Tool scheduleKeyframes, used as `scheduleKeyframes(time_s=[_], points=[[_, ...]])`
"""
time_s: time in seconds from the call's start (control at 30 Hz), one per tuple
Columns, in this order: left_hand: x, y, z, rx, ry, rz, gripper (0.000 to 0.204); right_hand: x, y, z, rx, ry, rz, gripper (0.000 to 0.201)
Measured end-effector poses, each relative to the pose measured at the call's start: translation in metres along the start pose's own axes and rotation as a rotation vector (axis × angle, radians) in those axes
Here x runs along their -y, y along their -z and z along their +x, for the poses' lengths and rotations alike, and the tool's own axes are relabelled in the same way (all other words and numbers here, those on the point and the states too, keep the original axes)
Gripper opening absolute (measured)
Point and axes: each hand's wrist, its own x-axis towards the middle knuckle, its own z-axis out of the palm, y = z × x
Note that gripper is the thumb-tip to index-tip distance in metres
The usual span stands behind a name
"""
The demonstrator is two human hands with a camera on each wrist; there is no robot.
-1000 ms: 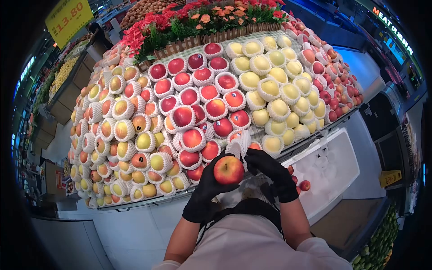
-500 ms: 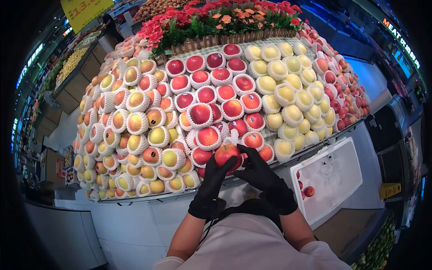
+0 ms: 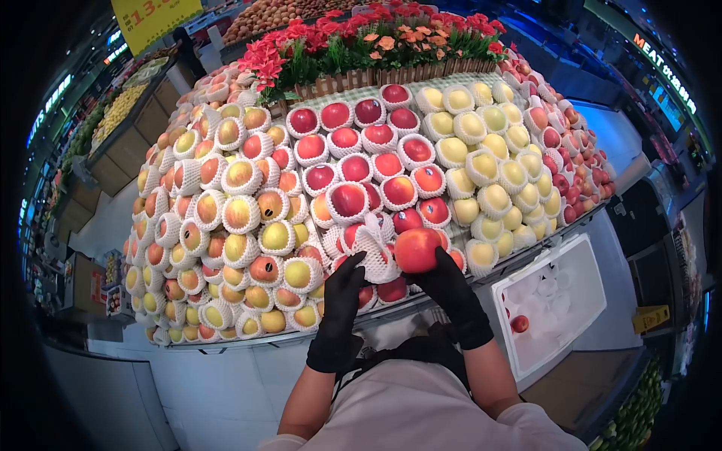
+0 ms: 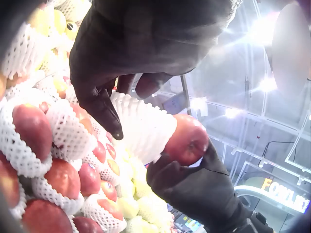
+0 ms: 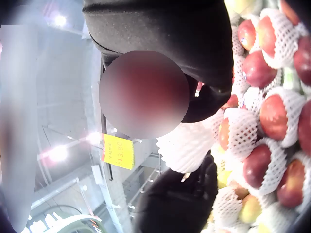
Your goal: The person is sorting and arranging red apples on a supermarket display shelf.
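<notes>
A red apple (image 3: 417,250) is in my black-gloved right hand (image 3: 449,295), its fingers and thumb round the fruit's lower side. Just left of it, my gloved left hand (image 3: 342,304) pinches a white foam net (image 3: 374,252). In the left wrist view the net (image 4: 141,127) covers one side of the apple (image 4: 187,140), with the left hand (image 4: 141,46) above and the right hand (image 4: 197,194) below. The right wrist view shows the apple (image 5: 144,94) large and blurred by the right hand (image 5: 165,31), beside the net (image 5: 186,146) and the left hand (image 5: 177,199).
Rows of netted red apples (image 3: 350,200) lie beyond the hands, with mixed apples (image 3: 239,214) on the left and pale yellow fruit (image 3: 482,167) on the right. A white bin (image 3: 538,349) holding loose nets and an apple stands right. Flowers (image 3: 376,45) line the back.
The apple has passed from my left hand to my right and moved up and right. My left hand now has the foam net, which was near my right hand before. The view has shifted.
</notes>
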Motion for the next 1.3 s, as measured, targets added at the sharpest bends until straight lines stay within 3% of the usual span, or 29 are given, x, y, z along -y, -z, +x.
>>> scheduleKeyframes(time_s=[0.03, 0.13, 0.17, 0.27, 0.37, 0.47, 0.7, 0.83, 0.93, 1.03, 1.13, 1.17, 1.3], points=[[-0.004, 0.006, -0.001, -0.001, 0.013, -0.036, 0.036, 0.013, -0.029, -0.011, 0.067, -0.07, 0.206, 0.058], [-0.006, 0.021, -0.001, -0.006, -0.036, 0.027, 0.037, 0.013, -0.056, -0.014, -0.238, 0.519, -1.335, 0.064], [-0.011, 0.025, -0.001, 0.001, -0.025, 0.052, 0.037, 0.013, -0.064, -0.016, -0.338, 0.549, -1.355, 0.073], [-0.01, 0.033, 0.002, -0.001, -0.024, 0.005, 0.037, 0.019, -0.084, -0.024, -0.326, 0.504, -1.149, 0.076], [-0.016, 0.034, 0.003, -0.023, -0.018, 0.042, 0.036, 0.021, -0.083, -0.016, -0.481, 0.577, -1.49, 0.073], [-0.021, 0.027, 0.004, -0.077, -0.052, 0.008, 0.037, 0.022, -0.078, -0.001, -0.321, 0.557, -1.201, 0.07], [-0.024, 0.01, 0.013, -0.134, -0.082, 0.02, 0.039, 0.062, -0.073, 0.029, -0.221, 0.576, -1.1, 0.058], [-0.026, 0.004, 0.019, -0.154, -0.08, 0.032, 0.036, 0.059, -0.084, 0.035, 0.01, 0.58, -0.673, 0.052], [-0.025, -0.001, 0.023, -0.183, -0.105, 0.055, 0.036, 0.064, -0.066, 0.05, 0.113, 0.518, -1.117, 0.058], [-0.021, -0.003, 0.026, -0.225, -0.158, 0.118, 0.035, 0.067, -0.098, 0.028, -0.116, 0.494, -1.281, 0.051], [-0.012, -0.004, 0.028, -0.285, -0.214, 0.209, 0.035, 0.043, -0.028, 0.065, 0.102, 0.264, -0.575, 0.059], [-0.013, -0.006, 0.029, -0.294, -0.223, 0.234, 0.035, 0.045, -0.019, 0.067, 0.183, 0.037, 0.074, 0.062], [-0.018, -0.014, 0.033, -0.308, -0.209, 0.356, 0.037, 0.053, -0.015, 0.058, 0.227, 0.067, 0.12, 0.067]])
